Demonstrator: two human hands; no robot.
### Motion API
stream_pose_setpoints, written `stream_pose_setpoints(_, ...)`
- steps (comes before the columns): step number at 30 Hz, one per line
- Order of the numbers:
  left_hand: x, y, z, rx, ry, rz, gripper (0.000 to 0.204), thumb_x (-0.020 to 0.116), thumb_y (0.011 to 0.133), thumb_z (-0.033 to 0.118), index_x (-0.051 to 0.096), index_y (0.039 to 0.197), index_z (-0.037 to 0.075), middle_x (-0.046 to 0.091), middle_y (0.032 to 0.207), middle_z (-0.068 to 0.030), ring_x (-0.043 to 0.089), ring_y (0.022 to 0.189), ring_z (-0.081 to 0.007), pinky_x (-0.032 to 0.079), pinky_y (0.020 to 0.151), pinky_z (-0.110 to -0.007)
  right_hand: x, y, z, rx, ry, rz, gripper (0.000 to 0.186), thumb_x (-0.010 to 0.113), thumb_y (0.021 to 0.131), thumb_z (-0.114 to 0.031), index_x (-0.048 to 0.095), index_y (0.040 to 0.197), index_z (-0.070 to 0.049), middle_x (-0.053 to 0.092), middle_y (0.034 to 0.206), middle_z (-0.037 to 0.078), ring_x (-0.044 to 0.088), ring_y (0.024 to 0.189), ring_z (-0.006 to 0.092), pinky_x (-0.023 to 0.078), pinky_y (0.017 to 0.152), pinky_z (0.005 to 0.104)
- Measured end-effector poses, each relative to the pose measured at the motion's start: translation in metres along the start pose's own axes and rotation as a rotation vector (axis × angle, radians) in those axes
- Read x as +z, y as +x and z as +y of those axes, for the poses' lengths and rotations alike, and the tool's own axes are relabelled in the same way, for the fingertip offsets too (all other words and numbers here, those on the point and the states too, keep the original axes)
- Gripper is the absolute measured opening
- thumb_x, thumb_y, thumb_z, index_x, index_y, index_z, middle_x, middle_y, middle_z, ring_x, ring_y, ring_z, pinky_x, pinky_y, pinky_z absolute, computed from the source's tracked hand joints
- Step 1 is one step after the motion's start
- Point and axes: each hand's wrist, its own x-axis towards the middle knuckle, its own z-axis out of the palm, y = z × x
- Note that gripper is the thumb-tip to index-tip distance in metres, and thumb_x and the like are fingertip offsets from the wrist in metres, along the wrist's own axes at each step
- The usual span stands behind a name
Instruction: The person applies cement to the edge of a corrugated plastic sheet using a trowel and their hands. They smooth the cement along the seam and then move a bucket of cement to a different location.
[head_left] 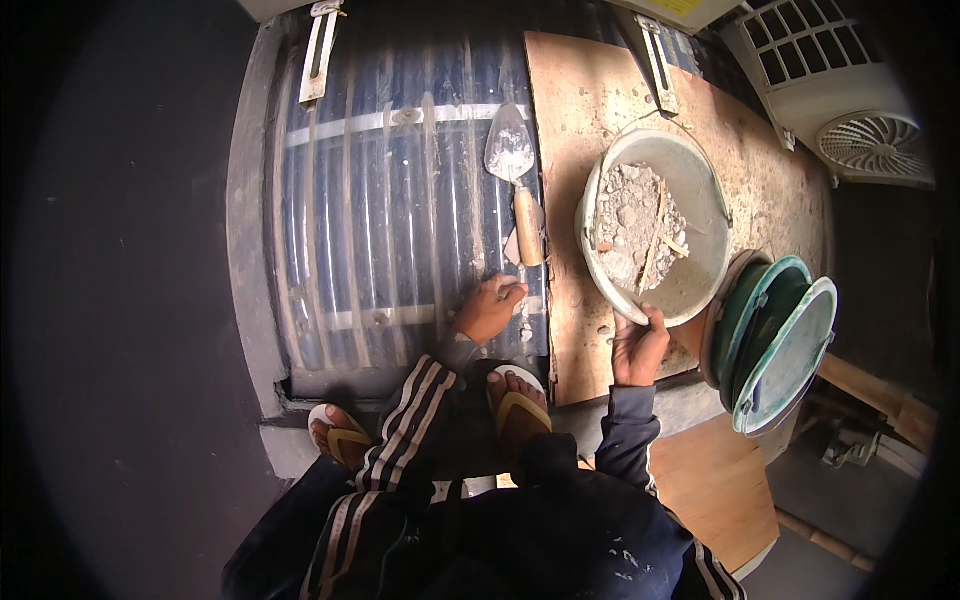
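My right hand [640, 345] grips the near rim of a grey bucket [705, 265], which holds grey rubble [630, 225] and splintered sticks. The bucket tilts on the plywood board [565, 360]. My left hand [490, 305] has its fingers curled together low over the corrugated clear sheeting [385, 235], beside small pale debris [525, 320]; what they hold, if anything, is unclear. Just beyond that hand lies a trowel [510, 150] with a wooden handle and a dusty blade, along the board's left edge.
Stacked green and dark buckets [785, 380] lean at the right. An outdoor air-conditioner unit [830, 100] is at the upper right, with metal brackets [320, 55] along the top. My sandalled feet [515, 410] are at the near edge. A lower plywood piece [715, 480] and bamboo poles [860, 385] lie right.
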Motion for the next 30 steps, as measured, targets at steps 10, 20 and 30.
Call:
stream_pose_setpoints(10,0.05,0.07,0.016,-0.096,0.217,0.406,0.065,0.066,0.076,0.036,0.038,0.117,-0.007,0.051,0.111,-0.0301,0.052,0.103,-0.0422,0.041,0.089,-0.046,0.02,-0.021,0.0,0.052,-0.086,0.003,0.029,0.048,0.088,-0.014,0.043,0.108,0.006,0.054,0.105,0.018,0.059,0.095,0.0321,0.053,0.081,0.0435)
stream_pose_setpoints(20,0.035,0.077,0.024,-0.076,0.145,0.422,0.057,0.061,0.076,0.023,0.037,0.118,-0.007,0.043,0.114,-0.029,0.052,0.099,-0.044,0.041,0.091,-0.047,-0.04,-0.133,0.001,0.146,-0.598,0.061,0.041,0.05,0.091,-0.022,0.043,0.127,-0.003,0.058,0.11,0.016,0.06,0.093,0.0244,0.05,0.076,0.0342)
stream_pose_setpoints(30,-0.039,0.05,0.059,0.017,-0.57,0.442,0.045,0.05,0.087,0.015,0.034,0.116,-0.015,0.03,0.12,-0.0328,0.063,0.079,-0.0306,0.056,0.064,-0.03,-0.128,-0.183,-0.003,0.418,-0.635,0.337,0.037,0.051,0.093,-0.02,0.041,0.126,-0.007,0.052,0.122,0.012,0.054,0.106,0.0285,0.048,0.087,0.0425)
